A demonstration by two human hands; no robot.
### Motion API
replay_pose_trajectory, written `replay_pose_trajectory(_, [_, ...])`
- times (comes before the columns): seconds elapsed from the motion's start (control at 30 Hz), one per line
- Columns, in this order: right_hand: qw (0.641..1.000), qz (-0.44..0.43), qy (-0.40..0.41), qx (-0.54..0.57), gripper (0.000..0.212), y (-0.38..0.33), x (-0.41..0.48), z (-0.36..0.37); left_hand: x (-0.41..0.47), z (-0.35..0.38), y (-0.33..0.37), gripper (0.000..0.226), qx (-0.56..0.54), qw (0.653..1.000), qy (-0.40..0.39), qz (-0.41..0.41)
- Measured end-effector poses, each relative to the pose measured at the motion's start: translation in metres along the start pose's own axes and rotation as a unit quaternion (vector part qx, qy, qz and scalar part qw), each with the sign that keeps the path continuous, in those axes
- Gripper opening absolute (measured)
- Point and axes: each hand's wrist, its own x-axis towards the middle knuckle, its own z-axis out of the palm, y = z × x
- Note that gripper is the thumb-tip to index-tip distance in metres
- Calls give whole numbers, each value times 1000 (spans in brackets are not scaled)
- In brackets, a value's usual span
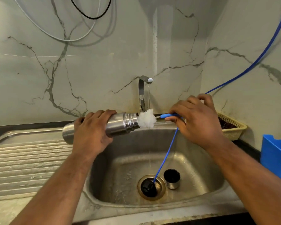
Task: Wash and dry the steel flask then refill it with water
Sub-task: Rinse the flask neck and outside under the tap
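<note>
Above the rear-left rim of the stainless steel sink (199, 161), the left hand (91, 135) wraps its fingers round the cylindrical steel flask (120, 125), held on its side. The right hand (196, 120) pinches the blue-handled white bristle brush (147, 119), whose head is at the flask's mouth. A small steel cap (171, 178) stands beside the drain.

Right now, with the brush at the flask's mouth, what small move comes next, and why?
Probably push the brush straight into the flask. Its white bristles sit at the open mouth, mostly outside. The left hand grips the flask sideways over the sink, and the right hand holds the brush handle roughly in line with it.
</note>
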Motion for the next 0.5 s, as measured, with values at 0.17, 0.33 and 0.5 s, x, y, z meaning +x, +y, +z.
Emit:
replay_pose_trajectory(0.17, [988,47,-121,78,33,-29,-2,10,-1,2,20,85,0,997,19,73])
replay_pose_trajectory(0.33, [949,106,-228,191,28,-24,-6,19,2,4,15,87,20,998,5,60])
replay_pose_trajectory(0.5, [986,29,-92,135,11,-12,0,5,2,3,1,83,1,1000,0,21])
